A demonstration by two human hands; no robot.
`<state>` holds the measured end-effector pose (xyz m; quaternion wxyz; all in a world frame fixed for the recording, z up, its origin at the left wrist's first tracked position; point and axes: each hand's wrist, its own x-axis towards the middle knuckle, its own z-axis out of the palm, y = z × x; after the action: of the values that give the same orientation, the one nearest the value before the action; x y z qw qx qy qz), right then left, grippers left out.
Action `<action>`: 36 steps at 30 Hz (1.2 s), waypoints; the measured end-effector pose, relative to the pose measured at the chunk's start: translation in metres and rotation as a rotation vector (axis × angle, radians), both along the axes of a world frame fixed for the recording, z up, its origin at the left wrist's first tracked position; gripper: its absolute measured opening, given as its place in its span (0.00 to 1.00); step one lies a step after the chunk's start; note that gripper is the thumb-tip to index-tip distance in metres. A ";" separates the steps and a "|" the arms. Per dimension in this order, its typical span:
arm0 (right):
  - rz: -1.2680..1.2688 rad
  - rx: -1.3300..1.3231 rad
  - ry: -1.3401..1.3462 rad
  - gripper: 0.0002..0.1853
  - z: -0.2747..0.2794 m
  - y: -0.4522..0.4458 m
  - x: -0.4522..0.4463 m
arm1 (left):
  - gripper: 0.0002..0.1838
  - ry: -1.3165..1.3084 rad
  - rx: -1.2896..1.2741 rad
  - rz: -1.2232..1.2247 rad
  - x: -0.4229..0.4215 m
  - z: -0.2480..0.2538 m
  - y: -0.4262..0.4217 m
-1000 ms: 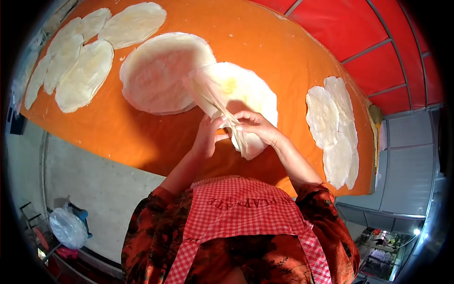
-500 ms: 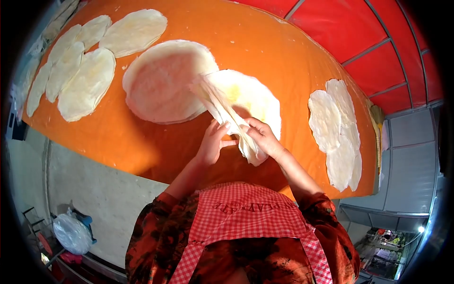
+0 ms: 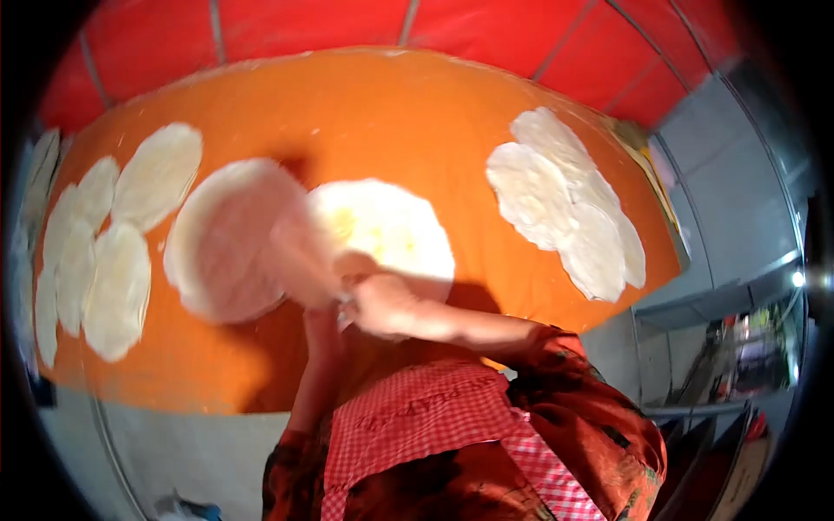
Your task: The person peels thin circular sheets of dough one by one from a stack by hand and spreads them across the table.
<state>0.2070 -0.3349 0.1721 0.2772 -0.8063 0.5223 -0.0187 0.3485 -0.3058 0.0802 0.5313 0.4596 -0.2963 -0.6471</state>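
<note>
From where I stand, the bunched dough sheet is up in the person's hands, slanting over the near right part of the left round sheet, beside the right round sheet. It's blurred, but the right hand looks pinched on its near end; the left hand is mostly hidden behind, so I can't tell how its fingers stand. I'd guess the dough is light and limp, floppy rather than stiff, and thin enough to tear if one corner took all the pull. A gentle hold across several gathered folds seems safer than a fingertip pinch at the rim, and if it's floured it might slide a little. The surface gives most room on its far side, running back to the red panels, with another orange strip between the right round sheet and the right cluster of sheets. The left side is tighter: the left cluster of sheets lies near the left round sheet. The surface's near edge is close to the apron, so trailing dough could catch there.
</note>
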 end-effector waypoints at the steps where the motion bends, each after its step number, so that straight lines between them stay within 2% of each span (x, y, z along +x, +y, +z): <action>1: 0.022 0.001 0.018 0.19 0.000 -0.003 0.003 | 0.09 -0.131 -0.138 0.010 -0.001 -0.009 0.001; 3: -0.176 0.111 -0.197 0.17 -0.011 -0.008 0.006 | 0.09 -0.152 -0.191 0.055 -0.003 -0.009 0.001; 5: -0.264 0.109 -0.385 0.18 -0.002 -0.016 -0.005 | 0.09 0.061 -0.016 0.110 -0.005 0.000 0.003; 7: -0.293 0.049 -0.551 0.20 0.035 -0.033 -0.025 | 0.08 -0.113 -0.257 0.087 0.008 -0.031 0.006; 8: -0.286 0.015 -0.597 0.18 0.040 -0.051 -0.042 | 0.09 -0.139 -0.280 0.082 0.016 -0.048 0.008; 9: -0.262 -0.064 -0.646 0.16 0.017 -0.095 -0.058 | 0.10 -0.165 -0.304 0.079 0.022 -0.056 0.010; 11: -0.249 -0.284 -0.793 0.13 -0.033 -0.194 -0.111 | 0.13 -0.102 -0.154 0.082 0.031 -0.051 0.018; 12: -0.358 0.015 -0.486 0.18 0.076 -0.175 -0.148 | 0.15 -0.072 -0.077 0.087 0.036 -0.047 0.023; 13: -0.533 -0.106 -0.417 0.15 0.117 -0.177 -0.179 | 0.17 -0.039 -0.001 0.095 0.040 -0.044 0.025; 14: -0.593 -0.137 -0.543 0.13 0.124 -0.196 -0.224 | 0.18 0.007 0.061 0.137 0.039 -0.044 0.025; 15: -0.764 -0.206 -0.676 0.11 0.110 -0.228 -0.277 | 0.19 0.055 0.120 0.183 0.038 -0.045 0.026; 16: -0.769 -0.244 -0.776 0.12 0.137 -0.207 -0.294 | 0.19 0.115 0.167 0.261 0.033 -0.047 0.026; 17: -0.861 -0.267 -0.759 0.13 0.129 -0.225 -0.342 | 0.19 0.175 0.216 0.339 0.029 -0.049 0.027; 20: -0.907 -0.302 -1.266 0.17 0.101 -0.220 -0.414 | 0.19 0.256 0.183 0.287 0.030 -0.052 0.031; 23: -1.145 -0.264 -1.714 0.19 -0.014 -0.238 -0.482 | 0.17 0.281 0.238 0.318 0.014 -0.023 0.030; 25: -1.177 -0.076 -1.457 0.18 -0.102 -0.223 -0.494 | 0.16 0.146 0.277 0.266 0.027 -0.041 0.034; 26: -1.220 0.089 -1.372 0.16 -0.132 -0.214 -0.483 | 0.16 0.077 0.291 0.236 0.031 -0.045 0.031; 27: -1.322 0.172 -1.609 0.12 -0.160 -0.214 -0.456 | 0.16 0.058 0.288 0.229 0.030 -0.039 0.029; 29: -1.177 0.065 -1.171 0.07 -0.160 -0.184 -0.364 | 0.15 0.017 0.287 0.210 0.021 -0.021 0.034; 30: -1.003 -0.102 -1.223 0.08 -0.148 -0.163 -0.301 | 0.15 0.041 0.306 0.275 0.012 -0.015 0.033; 31: -0.879 -0.226 -1.158 0.08 -0.147 -0.142 -0.240 | 0.14 0.067 0.288 0.268 0.009 -0.012 0.032; 34: -0.456 -0.716 -0.841 0.18 -0.146 -0.061 -0.086 | 0.15 0.122 0.269 0.230 0.008 -0.013 0.031; 36: -0.219 -0.733 -0.571 0.18 -0.147 -0.010 -0.055 | 0.16 0.132 0.292 0.195 0.016 -0.019 0.026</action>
<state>0.1520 -0.3451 0.0254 0.1032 -0.7536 0.4662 -0.4517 0.3647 -0.2796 0.0615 0.5375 0.5148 -0.1181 -0.6574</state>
